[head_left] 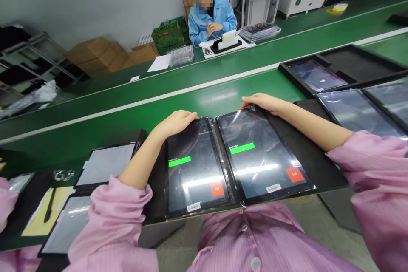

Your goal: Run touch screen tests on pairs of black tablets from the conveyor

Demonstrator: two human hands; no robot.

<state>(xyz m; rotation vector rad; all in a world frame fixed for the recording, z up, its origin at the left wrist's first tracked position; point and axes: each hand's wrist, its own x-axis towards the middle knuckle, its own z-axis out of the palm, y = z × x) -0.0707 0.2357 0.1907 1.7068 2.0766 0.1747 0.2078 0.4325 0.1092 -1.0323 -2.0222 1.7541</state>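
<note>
Two black tablets lie side by side at the near edge of the green bench, each showing a green bar and a red button on its screen. My left hand (pixel 177 121) curls over the far top edge of the left tablet (pixel 194 170). At the far top edge of the right tablet (pixel 261 157) my right hand (pixel 263 102) grips the corner, where clear film wrinkles. Both tablets rest on a black tray (pixel 310 165).
More film-covered tablets (pixel 353 110) fill black trays (pixel 344 66) at right. Other tablets (pixel 105 163), a pen (pixel 49 206) and yellow paper (pixel 40 221) lie at left. A person in a blue coat (pixel 210 17) sits across the green conveyor (pixel 127 93). Cardboard boxes (pixel 95 53) and a green crate (pixel 170 34) stand behind.
</note>
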